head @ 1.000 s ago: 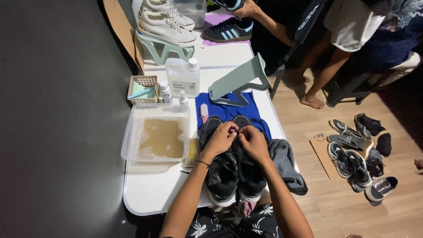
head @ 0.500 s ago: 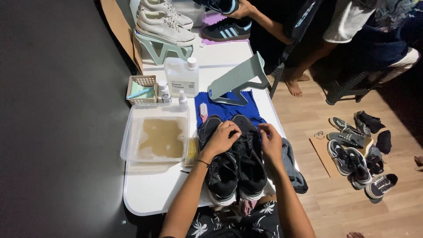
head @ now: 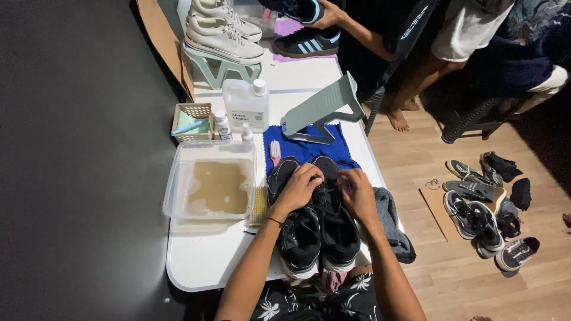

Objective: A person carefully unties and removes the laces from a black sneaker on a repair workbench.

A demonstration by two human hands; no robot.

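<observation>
- Gripping the laces, the left hand and right hand work over black sneakers at the counter edge.
- A hard tug could tip them off, or jolt the murky water tub alongside.

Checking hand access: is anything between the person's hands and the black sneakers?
Nothing visible. The left hand and right hand already rest on the pair of black sneakers at the laces. The water tub sits to the left, the grey cloth to the right, both clear.
</observation>
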